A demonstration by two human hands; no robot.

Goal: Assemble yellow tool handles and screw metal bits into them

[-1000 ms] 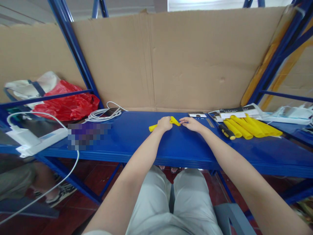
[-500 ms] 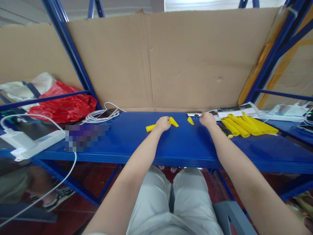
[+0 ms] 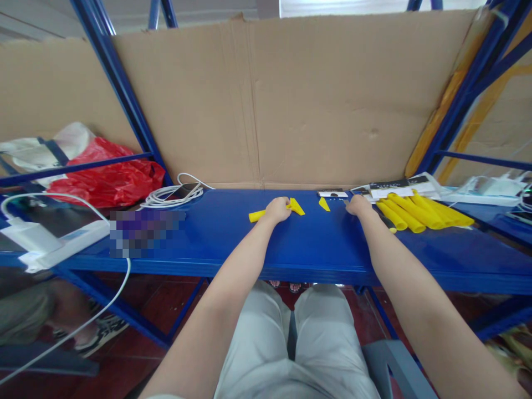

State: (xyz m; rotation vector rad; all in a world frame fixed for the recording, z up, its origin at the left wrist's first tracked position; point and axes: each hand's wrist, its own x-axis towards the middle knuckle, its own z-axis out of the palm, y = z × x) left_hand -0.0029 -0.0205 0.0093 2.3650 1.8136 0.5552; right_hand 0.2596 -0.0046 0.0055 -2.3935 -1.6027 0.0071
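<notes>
My left hand (image 3: 278, 210) is closed around a yellow scraper (image 3: 256, 215); its handle sticks out to the left and its flared head to the right, low over the blue table (image 3: 233, 238). My right hand (image 3: 359, 205) is pinched, with a small thin grey piece (image 3: 346, 203) showing at the fingertips, too small to name. Between the hands lies a loose yellow wedge-shaped piece (image 3: 324, 204). Behind it is a small black-and-white packet (image 3: 332, 194). A black tool with a yellow end (image 3: 386, 222) lies beside my right hand, partly hidden by the wrist.
Several yellow tubes (image 3: 415, 213) lie to the right, before black-and-white packaging (image 3: 393, 189). At left are a coiled white cable (image 3: 172, 195), a red plastic bag (image 3: 112, 174) and a power strip (image 3: 66, 246). A cardboard sheet (image 3: 311, 105) stands along the back.
My right hand has drawn slightly to the right, off the black-and-white packet, and the grey piece now shows at its fingertips. My left hand and the scraper have hardly moved.
</notes>
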